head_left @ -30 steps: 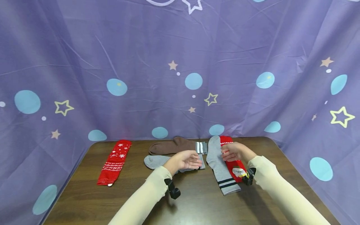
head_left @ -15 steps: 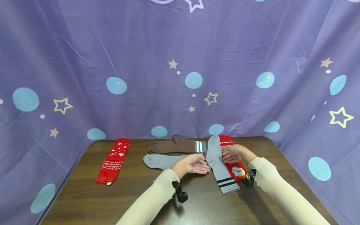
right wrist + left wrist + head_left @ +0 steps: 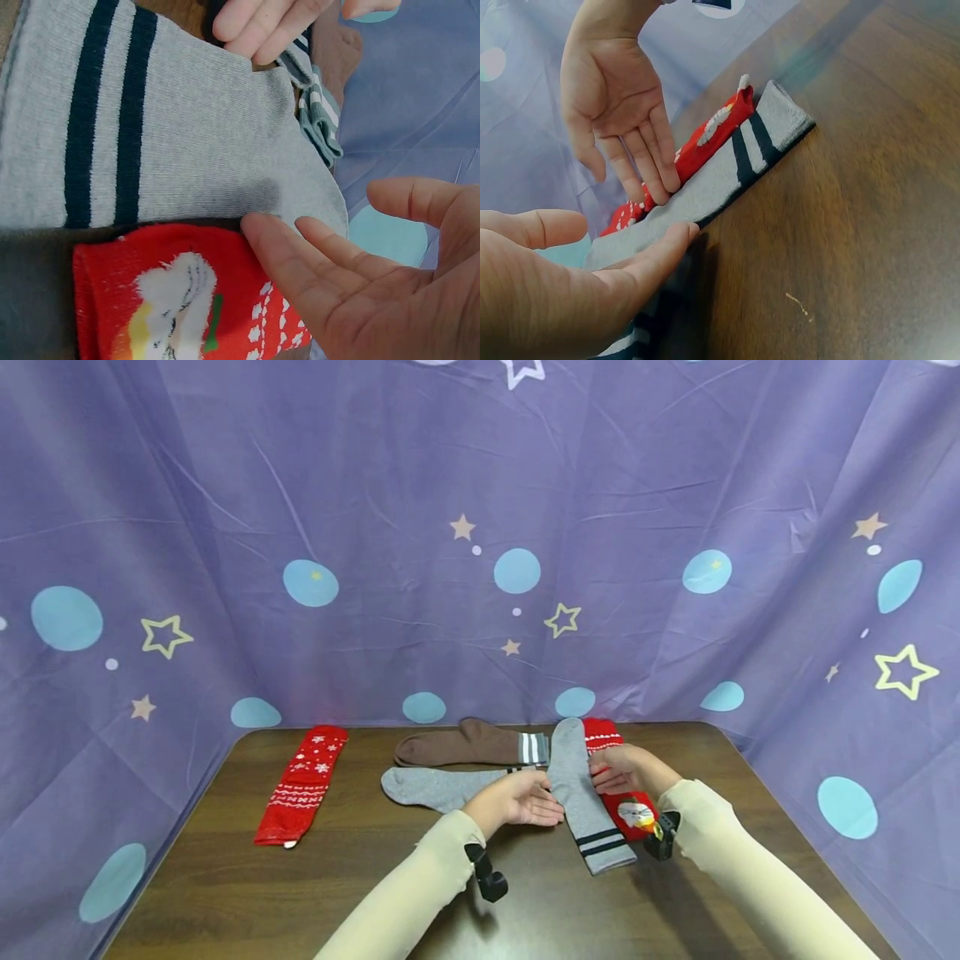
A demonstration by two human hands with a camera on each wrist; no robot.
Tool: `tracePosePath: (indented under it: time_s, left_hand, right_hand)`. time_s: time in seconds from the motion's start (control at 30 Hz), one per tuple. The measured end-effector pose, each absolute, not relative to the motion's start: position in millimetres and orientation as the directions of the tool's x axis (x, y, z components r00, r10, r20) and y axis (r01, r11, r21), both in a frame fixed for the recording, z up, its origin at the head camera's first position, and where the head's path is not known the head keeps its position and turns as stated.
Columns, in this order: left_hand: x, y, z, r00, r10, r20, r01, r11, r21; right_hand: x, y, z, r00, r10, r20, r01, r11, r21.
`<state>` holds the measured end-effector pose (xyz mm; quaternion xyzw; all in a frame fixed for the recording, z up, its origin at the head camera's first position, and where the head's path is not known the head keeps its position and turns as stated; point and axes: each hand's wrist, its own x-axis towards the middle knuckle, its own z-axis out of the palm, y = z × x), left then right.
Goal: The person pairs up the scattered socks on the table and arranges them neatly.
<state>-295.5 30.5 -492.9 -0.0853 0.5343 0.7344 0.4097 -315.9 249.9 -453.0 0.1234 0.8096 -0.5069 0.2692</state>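
Observation:
A grey sock (image 3: 587,802) with two black stripes lies at a slant on the right half of the table. My left hand (image 3: 517,800) has its fingers extended, their tips at the sock's left edge. On the other side, the fingertips of my right hand (image 3: 626,768) meet the right edge, near a red sock (image 3: 180,300) with a white animal figure that lies alongside. Between the two hands the grey sock (image 3: 705,187) lies flat, and neither grips it. My right hand hides part of the red sock.
A second grey sock (image 3: 435,787) lies crosswise behind my left hand, its cuff partly covered. Behind that is a brown sock (image 3: 465,747) with a striped cuff. A red snowflake sock (image 3: 303,785) lies far left. A purple curtain (image 3: 390,543) backs the wooden table (image 3: 247,893).
My left hand has moved right and slightly toward me, from over the second grey sock to the slanted sock's left edge. My right hand has barely moved.

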Motion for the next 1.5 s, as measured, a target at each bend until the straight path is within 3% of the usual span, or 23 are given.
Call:
tracePosePath:
  time_s: [0.73,1.17,1.5]
  left_hand:
    - [-291,39,-495,-0.670,0.502,-0.548,-0.684,-0.130,0.718]
    - [-287,37,-500,-0.661,0.512,-0.549,-0.677,-0.091,0.730]
    - [-284,43,-503,-0.672,0.500,-0.546,-0.682,-0.130,0.720]
  right_hand:
    - [-306,245,-459,-0.803,-0.059,-0.593,0.505,0.460,-0.730]
    - [-299,244,-459,-0.853,0.006,-0.522,0.428,0.582,-0.692]
    - [-297,241,-463,-0.853,-0.010,-0.521,0.419,0.581,-0.698]
